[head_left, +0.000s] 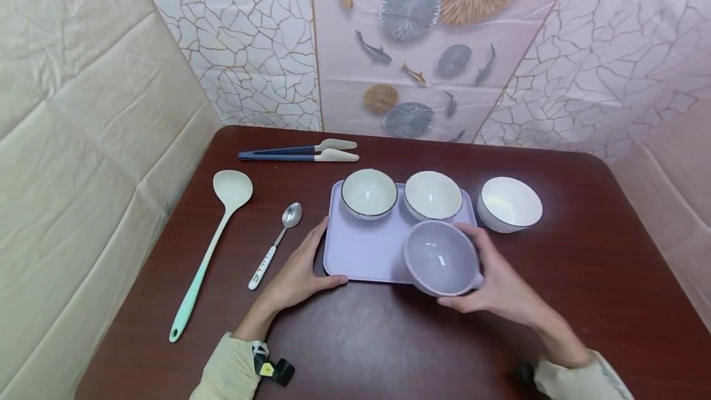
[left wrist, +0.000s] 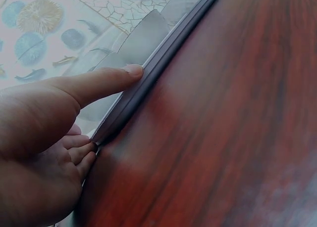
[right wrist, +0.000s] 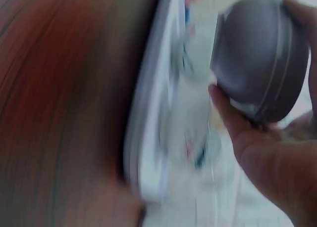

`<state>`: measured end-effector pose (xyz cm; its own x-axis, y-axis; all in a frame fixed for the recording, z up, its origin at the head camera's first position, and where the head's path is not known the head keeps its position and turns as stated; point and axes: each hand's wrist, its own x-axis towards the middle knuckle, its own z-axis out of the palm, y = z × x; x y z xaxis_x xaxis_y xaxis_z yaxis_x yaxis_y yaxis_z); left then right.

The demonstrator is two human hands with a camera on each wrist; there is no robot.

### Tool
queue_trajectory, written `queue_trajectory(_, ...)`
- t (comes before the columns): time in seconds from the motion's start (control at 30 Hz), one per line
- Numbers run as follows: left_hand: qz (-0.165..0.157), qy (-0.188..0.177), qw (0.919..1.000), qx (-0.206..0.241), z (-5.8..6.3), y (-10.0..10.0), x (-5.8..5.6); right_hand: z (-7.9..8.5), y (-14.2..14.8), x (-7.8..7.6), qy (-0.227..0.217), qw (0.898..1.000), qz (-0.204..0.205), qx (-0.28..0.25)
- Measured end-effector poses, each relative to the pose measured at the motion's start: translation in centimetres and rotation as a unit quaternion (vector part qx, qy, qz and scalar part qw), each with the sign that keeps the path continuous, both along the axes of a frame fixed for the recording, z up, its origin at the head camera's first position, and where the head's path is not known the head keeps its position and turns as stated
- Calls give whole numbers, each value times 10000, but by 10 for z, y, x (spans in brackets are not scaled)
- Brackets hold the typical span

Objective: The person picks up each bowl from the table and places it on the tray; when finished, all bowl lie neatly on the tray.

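Observation:
A light purple tray (head_left: 363, 258) lies on the table with two white bowls standing along its back side: a dark-rimmed bowl (head_left: 369, 193) on the left and another bowl (head_left: 433, 195) to its right. My left hand (head_left: 300, 273) grips the tray's front left corner. In the left wrist view its thumb (left wrist: 111, 83) rests along the rim, and the other fingers are at the corner. My right hand (head_left: 494, 276) holds a greyish purple bowl (head_left: 441, 258) by its right side, tilted above the tray's front right part. The right wrist view shows this bowl's outside (right wrist: 252, 54), blurred.
A third white bowl (head_left: 509, 204) stands just right of the tray. Left of the tray lie a metal spoon (head_left: 276, 245) with a patterned handle and a ladle (head_left: 213, 245) with a mint green handle. Blue and white tongs (head_left: 300, 153) lie at the back. Patterned cloth (head_left: 255, 36) hangs behind the table.

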<state>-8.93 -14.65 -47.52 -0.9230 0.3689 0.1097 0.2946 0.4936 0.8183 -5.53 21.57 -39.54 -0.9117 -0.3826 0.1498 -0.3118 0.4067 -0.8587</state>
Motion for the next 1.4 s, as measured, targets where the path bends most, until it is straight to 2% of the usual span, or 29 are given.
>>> queue_trajectory(0.2, -47, 171, 9998, 65, 1, 2, -4, -15, -56, -21, -170, 9998, -82, -61)
queue_trajectory(0.43, -104, 315, 9994, 101, 2, 3, -4, -30, -87, -33, -278, 9991, -248, 184)
queue_trajectory(0.9, -112, 302, 9994, 109, 5, 3, -5, -36, -96, -37, -187, 9988, -227, 401)
queue_trajectory(1.2, -127, 264, 9995, 119, 1, 2, -3, -40, -96, -37, -259, 9990, -234, 290)
queue_trajectory(1.4, -94, 217, 9997, 109, 1, 1, 0, -39, -98, -35, -209, 9986, -80, 478)
